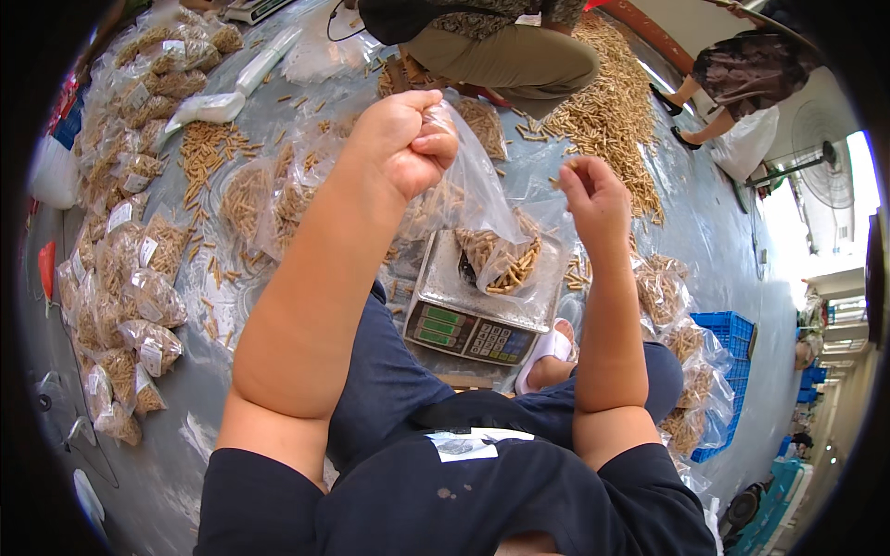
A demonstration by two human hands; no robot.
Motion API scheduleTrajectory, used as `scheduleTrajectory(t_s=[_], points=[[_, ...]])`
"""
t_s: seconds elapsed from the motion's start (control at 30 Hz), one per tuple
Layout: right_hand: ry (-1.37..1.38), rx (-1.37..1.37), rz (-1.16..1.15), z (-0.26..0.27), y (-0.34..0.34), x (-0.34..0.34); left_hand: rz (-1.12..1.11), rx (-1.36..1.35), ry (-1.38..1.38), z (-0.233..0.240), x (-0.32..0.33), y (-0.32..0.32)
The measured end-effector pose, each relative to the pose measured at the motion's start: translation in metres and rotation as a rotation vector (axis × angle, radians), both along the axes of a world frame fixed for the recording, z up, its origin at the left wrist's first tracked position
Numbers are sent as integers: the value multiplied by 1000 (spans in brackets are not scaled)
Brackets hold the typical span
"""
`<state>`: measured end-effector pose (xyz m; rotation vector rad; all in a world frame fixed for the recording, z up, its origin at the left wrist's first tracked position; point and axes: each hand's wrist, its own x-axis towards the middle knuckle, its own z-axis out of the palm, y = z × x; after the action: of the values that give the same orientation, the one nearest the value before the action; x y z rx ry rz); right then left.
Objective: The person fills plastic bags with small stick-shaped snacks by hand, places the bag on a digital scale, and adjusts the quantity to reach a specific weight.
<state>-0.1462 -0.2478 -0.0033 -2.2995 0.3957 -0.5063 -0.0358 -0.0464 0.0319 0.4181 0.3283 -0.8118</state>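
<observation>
My left hand [417,146] is closed on the gathered top of a clear plastic bag [480,177], lifting its film up and to the left. The bag's lower part, holding short tan wooden dowel-like pieces [512,270], rests on the steel pan of a digital scale [445,278]. The scale's display and keypad face me. To the right of the bag, my right hand [591,186] is raised with thumb and fingers pinched together, and a small tan piece shows at the fingertips. Loose film lies between my hands.
Filled bags [149,267] line the left side, many with labels. More filled bags [657,292] and a blue plastic crate [737,347] lie at right. A large heap of loose pieces [619,104] spreads beyond. A person [500,55] crouches ahead; another stands at upper right.
</observation>
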Motion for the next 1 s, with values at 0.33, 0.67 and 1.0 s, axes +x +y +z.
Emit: scheduleTrajectory(t_s=[0.33, 0.67, 1.0], points=[[83, -403, 346, -9, 26, 9, -91, -87, -11, -19, 16, 7], [951, -671, 302, -80, -33, -97, -20, 66, -51, -15, 21, 5], [396, -300, 368, -116, -98, -25, 75, 150, 7, -17, 45, 5]])
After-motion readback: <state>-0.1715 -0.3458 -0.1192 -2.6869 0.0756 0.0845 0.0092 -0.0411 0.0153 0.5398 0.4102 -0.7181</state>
